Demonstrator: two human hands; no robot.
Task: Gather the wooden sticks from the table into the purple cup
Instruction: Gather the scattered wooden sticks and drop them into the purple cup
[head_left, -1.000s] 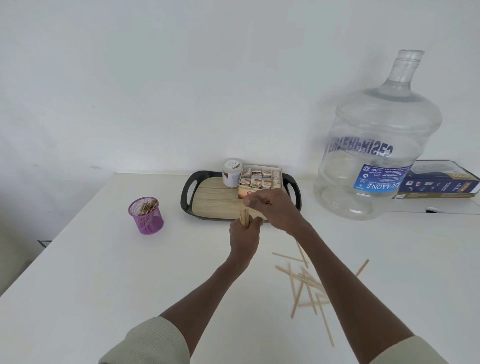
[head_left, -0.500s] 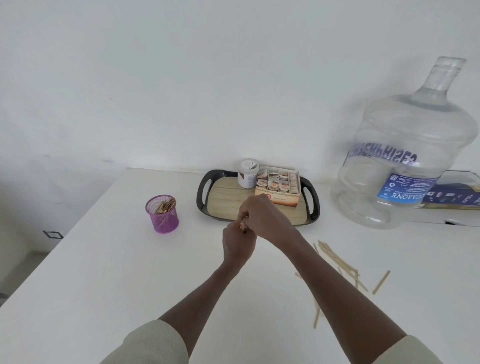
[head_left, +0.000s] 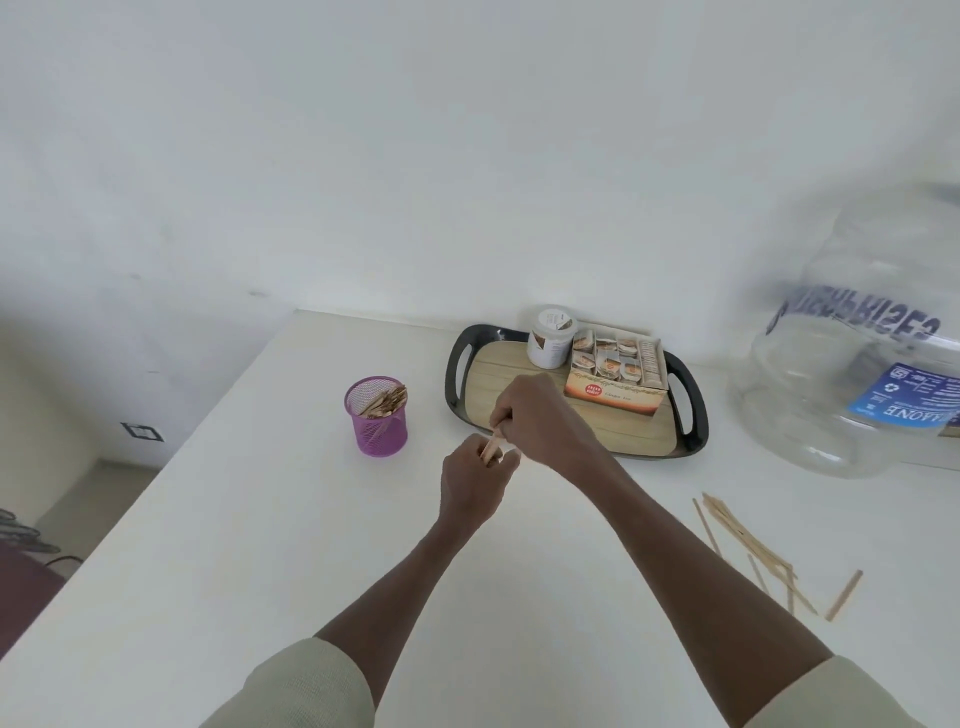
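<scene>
A purple mesh cup (head_left: 376, 420) stands on the white table (head_left: 260, 545), left of my hands, with wooden sticks (head_left: 385, 401) inside it. My left hand (head_left: 475, 480) and my right hand (head_left: 540, 421) meet over the table's middle, both closed around a small bundle of wooden sticks (head_left: 491, 448); only a short piece of the bundle shows between them. Several loose wooden sticks (head_left: 748, 540) lie on the table to the right, and one short stick (head_left: 844, 595) lies apart from them.
A black tray with a wooden base (head_left: 623, 431) sits just behind my hands, carrying a white jar (head_left: 550, 336) and a box of sachets (head_left: 615, 371). A large clear water bottle (head_left: 862, 374) stands at the right. The table's left edge drops to the floor.
The view has swung left, so the bottle and loose sticks have shifted right. My hands have closed together over the bundle and moved a little toward the cup.
</scene>
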